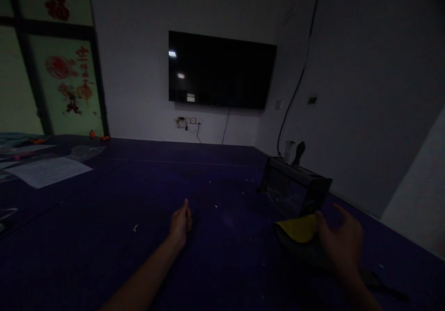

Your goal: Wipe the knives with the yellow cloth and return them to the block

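Observation:
My left hand (181, 223) is closed in a loose fist above the purple tabletop (139, 250), thumb on top, with nothing showing in it. At the right, my right hand (342, 239) is over a dark cloth with a yellow side (299, 229). Its thumb and index finger are spread apart, the thumb close to the yellow fold; the other fingers are hard to make out. Just beyond the cloth stands a dark box-shaped holder with clear sides (288, 188). A clear cup-like item (289, 152) and a black handle (299, 153) stick up from its top.
Printed paper (48, 171) lies on the left, beside a clear plastic piece (85, 152). Small white scraps (135, 227) dot the table. A dark strap-like item (385, 288) lies at the lower right. A black cable (299, 79) hangs near the holder; a television (222, 70) is wall-mounted.

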The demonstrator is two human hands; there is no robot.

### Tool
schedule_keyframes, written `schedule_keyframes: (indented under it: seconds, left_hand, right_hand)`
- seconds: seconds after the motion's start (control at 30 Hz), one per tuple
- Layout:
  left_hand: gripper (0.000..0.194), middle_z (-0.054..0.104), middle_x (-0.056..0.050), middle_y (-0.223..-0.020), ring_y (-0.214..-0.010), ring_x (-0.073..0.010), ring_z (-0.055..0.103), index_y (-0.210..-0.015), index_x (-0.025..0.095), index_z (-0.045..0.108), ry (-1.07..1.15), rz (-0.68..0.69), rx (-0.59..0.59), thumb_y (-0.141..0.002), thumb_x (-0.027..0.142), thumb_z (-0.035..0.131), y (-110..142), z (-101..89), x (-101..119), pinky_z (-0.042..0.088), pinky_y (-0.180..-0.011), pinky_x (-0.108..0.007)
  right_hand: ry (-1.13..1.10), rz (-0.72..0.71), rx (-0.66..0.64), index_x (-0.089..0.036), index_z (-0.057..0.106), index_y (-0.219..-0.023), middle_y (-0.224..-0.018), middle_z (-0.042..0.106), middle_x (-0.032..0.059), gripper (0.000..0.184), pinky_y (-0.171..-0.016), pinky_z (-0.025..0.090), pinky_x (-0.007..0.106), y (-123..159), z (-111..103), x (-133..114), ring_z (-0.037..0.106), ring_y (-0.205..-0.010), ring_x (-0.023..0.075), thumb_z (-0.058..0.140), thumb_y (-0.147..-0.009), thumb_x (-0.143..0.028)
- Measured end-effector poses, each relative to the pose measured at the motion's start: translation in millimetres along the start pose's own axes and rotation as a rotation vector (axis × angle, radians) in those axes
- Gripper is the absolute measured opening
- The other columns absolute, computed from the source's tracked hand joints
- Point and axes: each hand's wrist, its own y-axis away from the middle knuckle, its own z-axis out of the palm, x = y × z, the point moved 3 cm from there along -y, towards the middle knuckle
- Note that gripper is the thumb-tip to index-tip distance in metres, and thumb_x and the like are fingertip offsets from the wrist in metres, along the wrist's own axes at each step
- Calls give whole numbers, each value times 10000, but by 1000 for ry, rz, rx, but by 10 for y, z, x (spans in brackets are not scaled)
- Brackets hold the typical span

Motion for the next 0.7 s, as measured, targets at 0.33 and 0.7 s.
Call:
schedule_keyframes:
  seconds: [0.33,0.7]
  left_hand:
    - [542,312,41,-371,-367,-85,266,-462,164,548,-217,136,-180,-778,596,462,173,185,32,179,-425,-229]
    - [362,677,-136,-963,-923,-330,564,-976,190,703,-872,573,-946,-759,452,580,785,491,-90,293,-903,-353]
  right_hand:
    - [-586,-169,-566,-184,688,-855,-764,686,87,554,-686,481,352,555,538,-1483,631,-709,212,285,-885,-563]
    - [-887,-149,-1289,-202,711,-949,-922,713,68,575,-836,478,374,1631,962,-1732,640,-911,239,342,-844,-631]
